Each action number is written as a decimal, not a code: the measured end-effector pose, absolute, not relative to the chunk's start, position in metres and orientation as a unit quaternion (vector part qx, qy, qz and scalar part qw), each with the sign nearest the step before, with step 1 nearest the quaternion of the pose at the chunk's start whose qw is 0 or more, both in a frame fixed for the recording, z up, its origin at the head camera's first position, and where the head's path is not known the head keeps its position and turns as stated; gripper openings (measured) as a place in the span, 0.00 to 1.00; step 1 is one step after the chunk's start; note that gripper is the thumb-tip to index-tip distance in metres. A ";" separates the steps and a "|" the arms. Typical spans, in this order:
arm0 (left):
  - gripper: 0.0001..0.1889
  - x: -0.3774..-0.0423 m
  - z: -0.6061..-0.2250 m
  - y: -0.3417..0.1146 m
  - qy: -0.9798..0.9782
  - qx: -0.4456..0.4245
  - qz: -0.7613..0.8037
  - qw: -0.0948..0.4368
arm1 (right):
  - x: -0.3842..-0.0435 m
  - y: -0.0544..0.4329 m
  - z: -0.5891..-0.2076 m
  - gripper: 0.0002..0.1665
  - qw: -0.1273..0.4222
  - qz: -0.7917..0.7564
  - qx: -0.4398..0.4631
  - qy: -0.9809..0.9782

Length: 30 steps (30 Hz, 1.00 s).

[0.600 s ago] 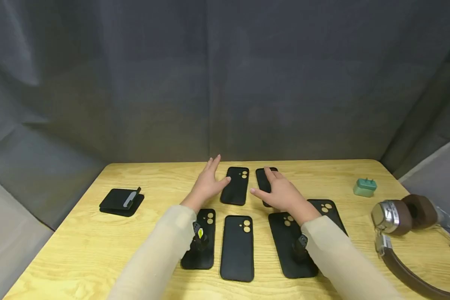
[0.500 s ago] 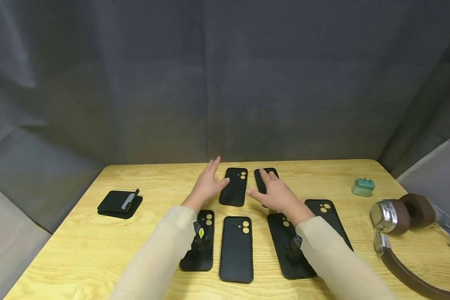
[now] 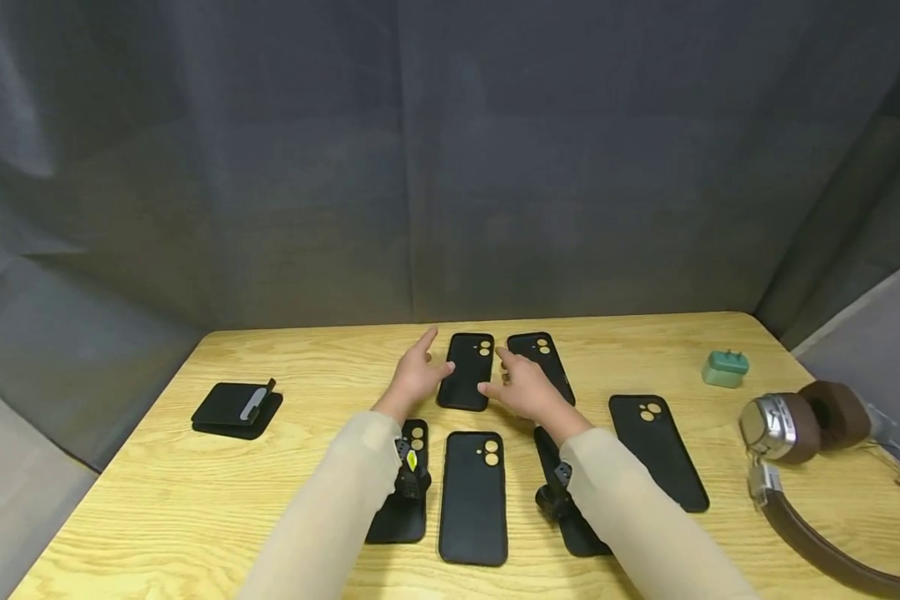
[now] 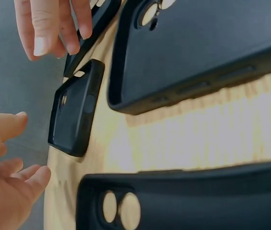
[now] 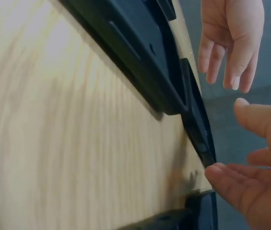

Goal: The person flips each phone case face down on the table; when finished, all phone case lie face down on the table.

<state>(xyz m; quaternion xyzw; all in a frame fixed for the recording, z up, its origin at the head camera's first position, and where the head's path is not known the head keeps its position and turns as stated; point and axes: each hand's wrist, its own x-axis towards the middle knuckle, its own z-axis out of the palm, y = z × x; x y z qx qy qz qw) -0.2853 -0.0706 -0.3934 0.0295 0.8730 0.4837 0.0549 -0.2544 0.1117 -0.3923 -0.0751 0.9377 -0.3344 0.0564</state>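
Black phone case (image 3: 468, 377), far row, left, flat on the counter (image 3: 195, 500), between the left grip (image 3: 416, 377) and the right grip (image 3: 525, 387) in head view; both wide, thumbs apart from forefingers.

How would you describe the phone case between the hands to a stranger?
Find the back edge of the wooden table, by the dark curtain. The black phone case lies there between the left hand and right hand. Its back-row neighbour lies beyond the right hand; the nearer middle phone case lies between the sleeves.

right hand (image 3: 525, 388) — further left, seemingly curled
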 end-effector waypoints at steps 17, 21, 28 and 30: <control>0.33 -0.286 -0.404 -0.070 0.874 0.034 0.478 0.078 | -0.261 0.099 -0.408 0.44 0.076 -0.339 -0.054 0.936; 0.33 -0.285 -0.404 -0.071 0.878 0.036 0.470 0.084 | -0.261 0.098 -0.408 0.43 0.089 -0.347 -0.053 0.932; 0.33 -0.284 -0.406 -0.071 0.877 0.041 0.472 0.084 | -0.260 0.098 -0.408 0.41 0.100 -0.379 -0.046 0.919; 0.33 -0.284 -0.407 -0.071 0.876 0.040 0.473 0.084 | -0.260 0.098 -0.409 0.41 0.102 -0.386 -0.046 0.916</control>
